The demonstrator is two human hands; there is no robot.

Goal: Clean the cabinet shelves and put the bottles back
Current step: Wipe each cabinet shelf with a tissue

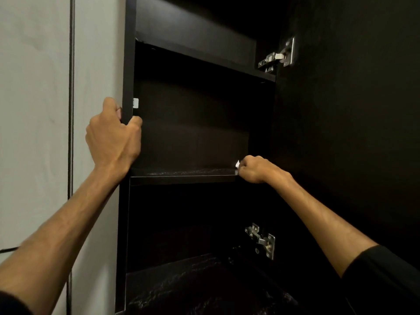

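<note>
A dark wooden cabinet stands open in front of me, with no bottles in sight on its shelves. My left hand (113, 135) grips the cabinet's left side panel (129, 64), thumb inside and fingers wrapped round the outer edge. At the right end of the middle shelf (181, 173), my right hand (252, 169) is curled round a small white cloth or tissue (237, 164), of which only a corner shows, and holds it against the shelf surface. The shelf's top looks streaked. A higher shelf (204, 56) and a lower shelf (193, 280) are bare.
The open cabinet door (352, 110) hangs on the right on two metal hinges (278, 56), (261, 239). A pale wall (34, 110) with a thin vertical pipe (71, 87) lies to the left. A small white clip (135, 103) sits inside the left panel.
</note>
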